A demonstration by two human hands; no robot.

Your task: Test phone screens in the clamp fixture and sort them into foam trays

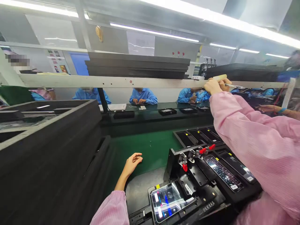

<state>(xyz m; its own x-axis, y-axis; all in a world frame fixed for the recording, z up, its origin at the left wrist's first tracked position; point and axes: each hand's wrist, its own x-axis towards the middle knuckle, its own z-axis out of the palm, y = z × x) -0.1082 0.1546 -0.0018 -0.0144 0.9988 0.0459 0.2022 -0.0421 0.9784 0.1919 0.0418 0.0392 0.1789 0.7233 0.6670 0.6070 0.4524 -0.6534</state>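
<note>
My left hand (132, 164) hovers over the green mat, left of a black test fixture (174, 161). Its fingers are loosely curved and nothing shows between them. A phone (171, 200) with a lit, reflective screen lies in the fixture's front cradle, below and to the right of the hand. Red-tipped toggle clamps (185, 167) stand along the fixture's back. My right hand cannot be made out. Blurred pink cloth fills part of the lower right corner.
A co-worker's pink sleeves (246, 134) cross from the right; their hands (212, 86) hold a pen (235, 86) at the white shelf (152, 82). Several phones lie in black trays (187, 139). Tall black foam boxes (47, 162) block the left. People in blue sit opposite.
</note>
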